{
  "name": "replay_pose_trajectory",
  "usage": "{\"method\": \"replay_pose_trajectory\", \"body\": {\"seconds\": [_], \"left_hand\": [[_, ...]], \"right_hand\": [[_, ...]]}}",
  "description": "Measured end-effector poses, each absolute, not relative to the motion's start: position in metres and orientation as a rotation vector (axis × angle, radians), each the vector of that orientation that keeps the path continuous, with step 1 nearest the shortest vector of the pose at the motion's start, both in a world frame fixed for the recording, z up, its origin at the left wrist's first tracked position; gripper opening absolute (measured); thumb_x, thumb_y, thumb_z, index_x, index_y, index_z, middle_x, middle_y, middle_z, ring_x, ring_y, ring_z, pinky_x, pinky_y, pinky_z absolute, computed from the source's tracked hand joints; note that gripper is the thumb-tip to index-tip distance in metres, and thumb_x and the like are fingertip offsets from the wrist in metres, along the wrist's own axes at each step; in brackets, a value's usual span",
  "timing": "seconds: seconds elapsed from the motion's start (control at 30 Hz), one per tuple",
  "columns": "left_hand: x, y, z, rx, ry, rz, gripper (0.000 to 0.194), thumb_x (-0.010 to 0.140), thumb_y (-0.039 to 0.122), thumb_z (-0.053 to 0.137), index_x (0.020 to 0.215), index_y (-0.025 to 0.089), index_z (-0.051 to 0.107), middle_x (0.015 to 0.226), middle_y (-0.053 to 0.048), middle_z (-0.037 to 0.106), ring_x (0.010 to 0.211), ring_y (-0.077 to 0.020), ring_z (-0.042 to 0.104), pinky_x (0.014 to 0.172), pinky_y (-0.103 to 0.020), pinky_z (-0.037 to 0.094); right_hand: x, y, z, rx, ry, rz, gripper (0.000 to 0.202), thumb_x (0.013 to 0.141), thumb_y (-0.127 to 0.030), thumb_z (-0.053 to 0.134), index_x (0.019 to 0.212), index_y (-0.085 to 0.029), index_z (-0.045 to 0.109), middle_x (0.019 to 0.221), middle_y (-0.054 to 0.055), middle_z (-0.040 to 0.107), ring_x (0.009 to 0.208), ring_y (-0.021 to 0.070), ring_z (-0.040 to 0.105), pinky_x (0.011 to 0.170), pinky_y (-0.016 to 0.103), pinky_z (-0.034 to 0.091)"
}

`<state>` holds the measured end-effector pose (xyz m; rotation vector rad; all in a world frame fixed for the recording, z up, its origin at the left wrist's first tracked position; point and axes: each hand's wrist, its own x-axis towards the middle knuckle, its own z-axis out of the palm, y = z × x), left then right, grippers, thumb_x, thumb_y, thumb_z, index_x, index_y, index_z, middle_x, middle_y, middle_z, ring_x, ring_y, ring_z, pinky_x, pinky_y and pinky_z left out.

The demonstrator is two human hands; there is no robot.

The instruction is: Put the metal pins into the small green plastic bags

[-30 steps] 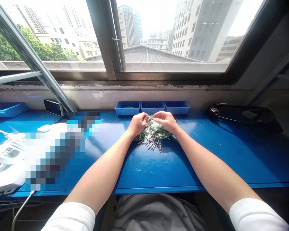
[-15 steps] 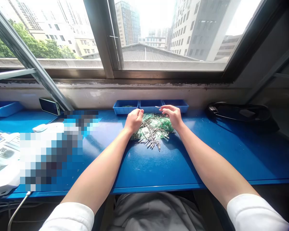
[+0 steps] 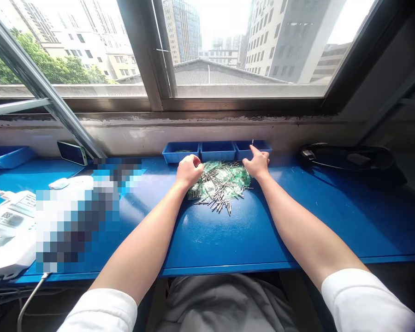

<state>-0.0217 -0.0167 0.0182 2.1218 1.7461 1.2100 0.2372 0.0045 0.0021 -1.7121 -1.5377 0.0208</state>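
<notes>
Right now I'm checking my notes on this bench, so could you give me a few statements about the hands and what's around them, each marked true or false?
1. Three blue bins stand in a row beyond the pile of metal pins. True.
2. The left hand is inside the middle bin. False: it is at the left side of the pile.
3. A small pin shows at the right hand's index fingertip. True.
4. The phone lies flat on its back. False: it stands on its long edge.
5. Green material is mixed in with the pile. True.
</notes>
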Motion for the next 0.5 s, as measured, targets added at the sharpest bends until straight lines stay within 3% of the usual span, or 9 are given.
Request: {"method": "replay_pose_trajectory", "body": {"seconds": [0.2,0.3,0.5], "left_hand": [[-0.0217,-0.0161,0.0158,2.167,1.798,0.937,0.03,0.077,0.045,0.055,0.066,0.019,0.062,0.077,-0.008,0.067,0.075,-0.0228,0.06,0.07,-0.033,0.044],[-0.0201,-0.0163,0.0137,2.188,1.784,0.864,0.038,0.083,0.047,0.047,0.062,0.019,0.063,0.073,-0.009,0.066,0.073,-0.0231,0.06,0.069,-0.033,0.044],[-0.02,-0.0157,0.0159,2.186,1.77,1.059,0.032,0.086,0.031,0.042,0.093,0.017,0.07,0.098,-0.01,0.066,0.092,-0.0223,0.061,0.084,-0.032,0.045]], "right_hand": [[0.239,0.008,-0.0015,-1.769,-1.575,0.048,0.069,0.069,-0.031,0.054,0.137,-0.021,0.046,0.139,0.007,0.049,0.112,0.0325,0.039,0.096,0.053,0.037],[0.238,0.007,-0.0014,-1.781,-1.58,0.053,0.071,0.069,-0.031,0.053,0.139,-0.02,0.044,0.141,0.006,0.046,0.112,0.0321,0.039,0.096,0.052,0.038],[0.2359,0.0055,0.0018,-1.836,-1.566,0.008,0.074,0.07,-0.028,0.051,0.143,-0.02,0.036,0.147,0.005,0.038,0.111,0.0304,0.038,0.095,0.049,0.039]]}}
